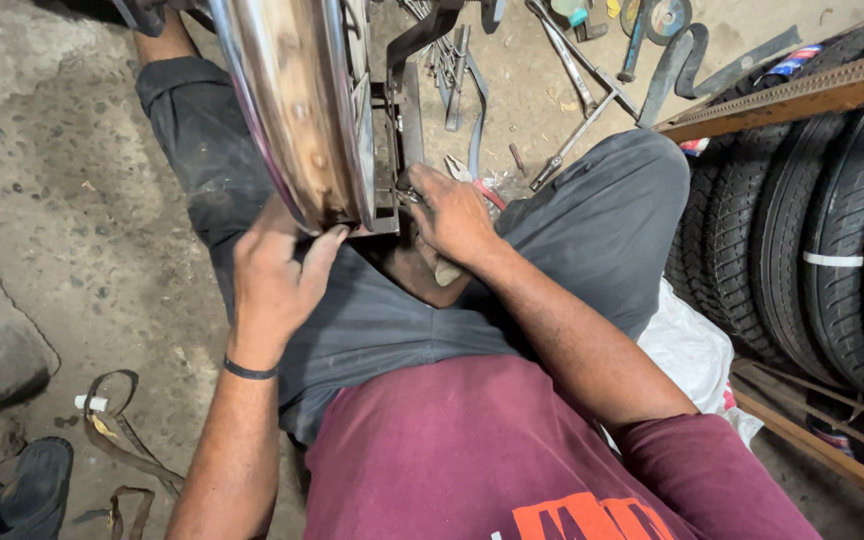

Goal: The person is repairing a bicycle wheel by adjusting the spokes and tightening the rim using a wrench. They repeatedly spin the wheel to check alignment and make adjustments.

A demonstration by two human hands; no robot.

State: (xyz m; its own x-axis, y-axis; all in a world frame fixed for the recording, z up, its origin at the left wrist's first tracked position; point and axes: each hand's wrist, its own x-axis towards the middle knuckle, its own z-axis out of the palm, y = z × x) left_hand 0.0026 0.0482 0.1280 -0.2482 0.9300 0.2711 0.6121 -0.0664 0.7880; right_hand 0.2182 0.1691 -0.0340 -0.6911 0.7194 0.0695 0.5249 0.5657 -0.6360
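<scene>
We are sitting on the concrete floor (pixel 42 200) with a chrome mudguard (pixel 292 110) standing between our knees, its lower end coming down over our lap. Our left hand (pixel 274 278) is closing its fingers around the bottom edge of the mudguard, gripping it from below. Our right hand (pixel 452 212) is curling against the dark metal bracket (pixel 392 150) fixed beside the mudguard, pinching something small at the bracket's lower corner; we cannot tell what the fingertips are holding. A black band (pixel 249 371) is circling our left wrist. Just beyond the right hand, pliers with red handles (pixel 487 190) are lying on the floor, and farther out a cross-shaped wheel wrench (pixel 582 95) is lying with other loose tools (pixel 452 60). To our right, a wooden rack (pixel 802 95) is holding a row of black tyres (pixel 812 230) standing upright side by side. A white plastic bag (pixel 692 350) is lying crumpled against our right leg, below the tyres. At the lower left, a dark sandal (pixel 32 490) and a strip of strap (pixel 117 420) are lying on the floor.
</scene>
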